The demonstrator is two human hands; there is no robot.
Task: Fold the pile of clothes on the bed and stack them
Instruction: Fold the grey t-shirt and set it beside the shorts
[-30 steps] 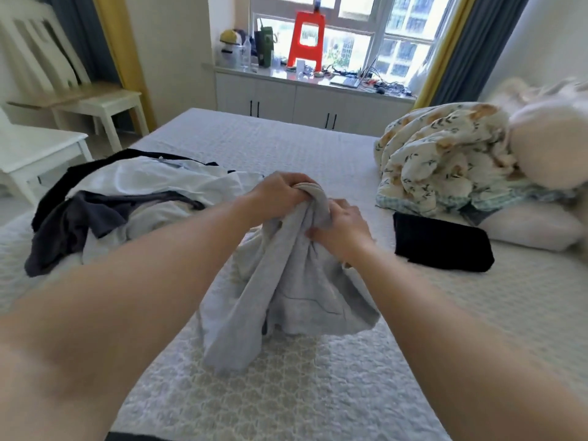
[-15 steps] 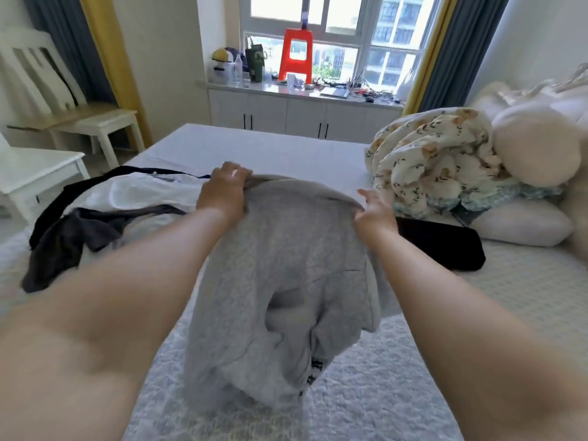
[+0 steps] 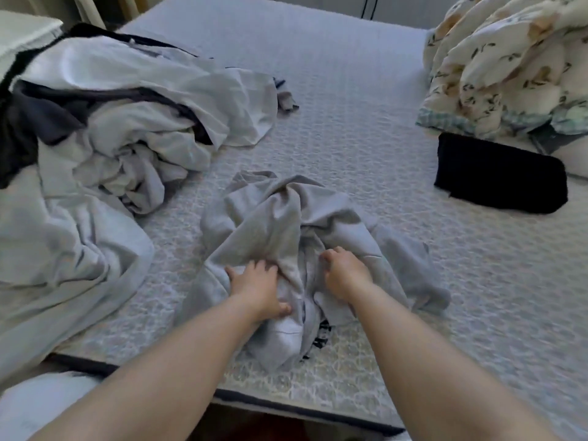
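Observation:
A crumpled light grey garment (image 3: 280,224) lies on the bed (image 3: 366,128) in front of me. My left hand (image 3: 256,286) rests on its near part with fingers spread and thumb against the cloth. My right hand (image 3: 345,273) is beside it, fingers curled down into the grey fabric. A loose pile of clothes (image 3: 127,122), white, light grey, dark grey and black, is heaped at the left. A folded black garment (image 3: 499,178) lies flat at the right.
A bunched floral quilt (image 3: 509,58) with a pillow under it fills the back right corner. The mattress edge (image 3: 286,405) runs just below my forearms. A white chair (image 3: 25,30) stands off the bed at the top left.
The grey garment, held up and spread between both hands, has come down onto the bed in a heap. Both hands have moved to its near end, and my view has tipped downward.

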